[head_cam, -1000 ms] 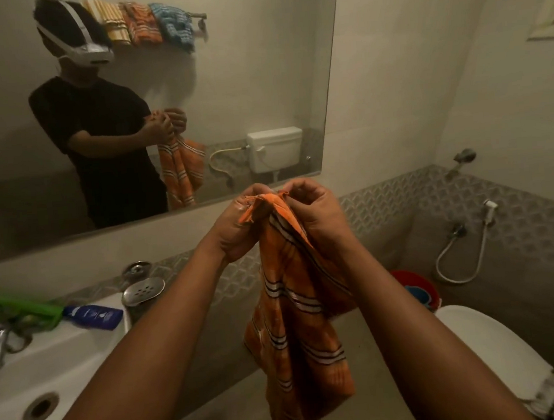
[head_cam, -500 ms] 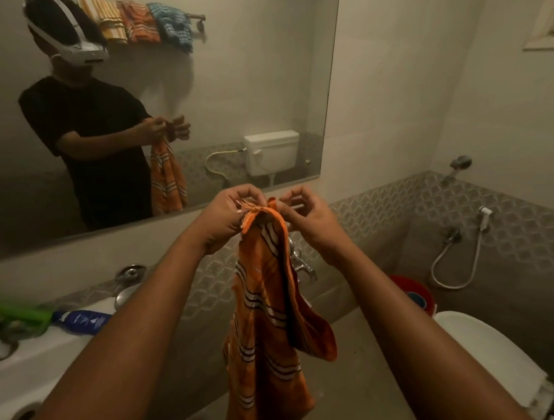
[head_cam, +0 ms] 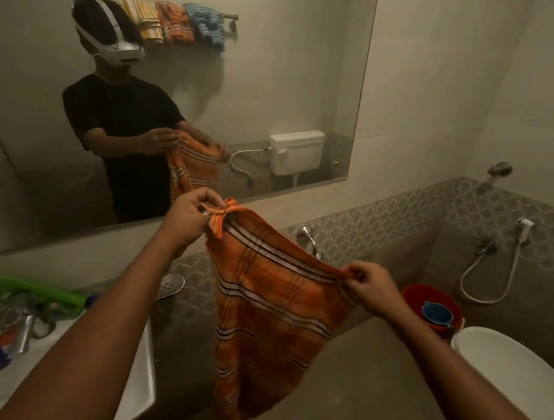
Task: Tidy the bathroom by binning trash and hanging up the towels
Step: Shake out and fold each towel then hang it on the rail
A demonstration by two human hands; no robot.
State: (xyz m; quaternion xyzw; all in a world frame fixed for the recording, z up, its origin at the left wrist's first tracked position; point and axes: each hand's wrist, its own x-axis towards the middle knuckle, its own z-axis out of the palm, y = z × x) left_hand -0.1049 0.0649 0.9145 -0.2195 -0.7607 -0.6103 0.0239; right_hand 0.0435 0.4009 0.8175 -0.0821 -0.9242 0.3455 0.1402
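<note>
At the far left a white sink (head_cam: 140, 379) carries a green item (head_cam: 27, 292), a metal tap (head_cam: 23, 332) and some small bottles too blurred to make out. Just right of the sink's back corner, a round metal soap dish (head_cam: 170, 285) sits against the patterned tile band. Above it hangs a wide mirror (head_cam: 291, 76), which reflects the person in a black shirt and a rail of hung towels (head_cam: 175, 25) on the wall behind. The left hand (head_cam: 188, 221) is raised in front of the mirror's lower edge, its thumb and fingertips pinched tight on one upper corner of the orange striped towel (head_cam: 270, 309), with a bunched tuft of cloth poking out beyond the fingers. From there the towel's top edge runs taut, down and rightward, to the right hand (head_cam: 373, 286), whose fingers are curled round the other upper corner (it sits lower and nearer the camera). The rest of the towel hangs freely between the forearms, clear of the floor. A wall tap (head_cam: 307, 239) shows behind the top edge. Further right stand a red bucket (head_cam: 418, 294) holding a blue mug (head_cam: 438, 314), a white toilet (head_cam: 514, 376) and a hand-spray hose (head_cam: 493, 279).
</note>
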